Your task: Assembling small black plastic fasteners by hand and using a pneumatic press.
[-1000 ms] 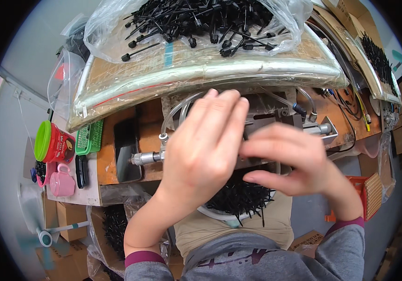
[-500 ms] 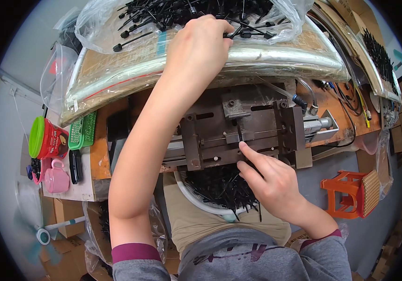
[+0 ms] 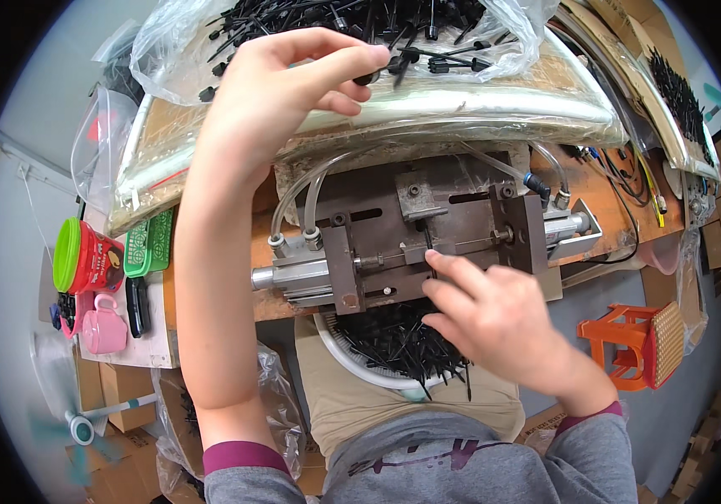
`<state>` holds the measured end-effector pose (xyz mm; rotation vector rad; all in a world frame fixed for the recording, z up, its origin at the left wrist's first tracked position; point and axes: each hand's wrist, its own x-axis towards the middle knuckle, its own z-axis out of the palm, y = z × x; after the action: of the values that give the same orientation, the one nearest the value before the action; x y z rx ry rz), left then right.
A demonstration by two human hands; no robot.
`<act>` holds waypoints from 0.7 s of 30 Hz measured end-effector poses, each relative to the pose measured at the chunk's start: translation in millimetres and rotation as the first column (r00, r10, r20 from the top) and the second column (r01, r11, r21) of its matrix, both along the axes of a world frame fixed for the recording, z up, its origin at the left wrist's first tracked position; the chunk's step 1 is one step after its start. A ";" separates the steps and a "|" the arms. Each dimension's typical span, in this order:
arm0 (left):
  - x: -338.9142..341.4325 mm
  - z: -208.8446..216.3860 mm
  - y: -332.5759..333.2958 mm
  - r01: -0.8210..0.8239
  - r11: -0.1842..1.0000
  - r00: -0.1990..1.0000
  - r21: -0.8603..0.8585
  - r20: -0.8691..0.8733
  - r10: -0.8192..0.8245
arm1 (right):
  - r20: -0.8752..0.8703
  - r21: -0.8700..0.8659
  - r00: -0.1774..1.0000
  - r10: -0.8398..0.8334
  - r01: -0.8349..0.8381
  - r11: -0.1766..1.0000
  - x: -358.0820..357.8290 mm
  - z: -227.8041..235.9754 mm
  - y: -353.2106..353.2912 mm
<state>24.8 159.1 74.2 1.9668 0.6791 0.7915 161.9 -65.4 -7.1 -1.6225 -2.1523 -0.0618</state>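
Observation:
My left hand (image 3: pixel 293 88) is raised at the near edge of the pile, its thumb and fingers pinching a small black plastic piece (image 3: pixel 367 78), partly hidden by the fingers. A dark metal clamping fixture (image 3: pixel 385 223) lies below it. In the middle of this fixture sits a thin black stem (image 3: pixel 429 237), running toward me from under a metal block (image 3: pixel 420 197). The fingertips of my right hand (image 3: pixel 490 315) press on the near end of that stem, the other fingers curled below. Under the fixture, a white basket (image 3: pixel 332 340) on my lap holds many thin black pieces (image 3: pixel 406 340).
Black knob-headed stems (image 3: pixel 293 25) fill a clear plastic bag (image 3: pixel 167 55) on a wrapped tray (image 3: pixel 495 105). Air hoses (image 3: pixel 314 197) and cylinders (image 3: pixel 297 281) flank the fixture. A red tub (image 3: pixel 102 260), pink mug (image 3: pixel 104 328) and green basket (image 3: pixel 150 244) stand left; an orange stool (image 3: pixel 621 344) right.
My left hand has drawn back leftward from the pile with a black piece, uncovering the fixture's left side. My right hand has stayed at the stem, shifting slightly.

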 end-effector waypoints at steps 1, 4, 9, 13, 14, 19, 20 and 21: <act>-6.6 -0.8 -2.2 0.025 0.998 0.999 -0.049 0.039 -0.023 | -0.086 -0.010 0.996 0.033 -0.034 0.999 9.2 7.2 7.3; -21.4 -3.7 -19.2 0.058 0.990 0.996 -0.126 0.074 -0.049 | -0.280 0.179 0.959 0.039 0.012 0.984 37.2 29.3 47.4; -27.5 -48.8 -102.1 0.033 0.878 0.999 0.478 -0.008 -0.034 | 0.070 0.488 0.959 -0.274 0.207 0.848 113.6 56.4 127.2; -32.8 -87.4 -157.8 0.013 0.836 0.982 0.548 -0.165 0.092 | 0.102 0.242 0.956 -0.275 0.244 0.939 121.7 51.5 153.6; -29.1 -97.0 -160.9 0.008 0.818 0.977 0.575 -0.179 0.117 | 0.113 0.243 0.962 -0.249 0.217 0.946 121.9 49.2 154.8; -21.0 -117.8 -169.2 0.009 0.759 0.940 0.651 -0.264 0.216 | 0.121 0.464 0.972 -0.202 0.124 0.877 80.3 55.0 131.5; -20.2 -118.6 -169.1 0.008 0.751 0.939 0.660 -0.262 0.221 | 0.159 0.452 0.964 -0.212 0.120 0.884 78.4 56.4 128.9; -18.3 -118.8 -168.0 0.008 0.742 0.940 0.671 -0.258 0.223 | 0.136 0.387 0.974 -0.182 0.117 0.915 80.4 57.8 126.8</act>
<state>6.5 -8.9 -44.6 2.7846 0.7753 0.8676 242.3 61.4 50.6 -1.5912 -1.9730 -0.6445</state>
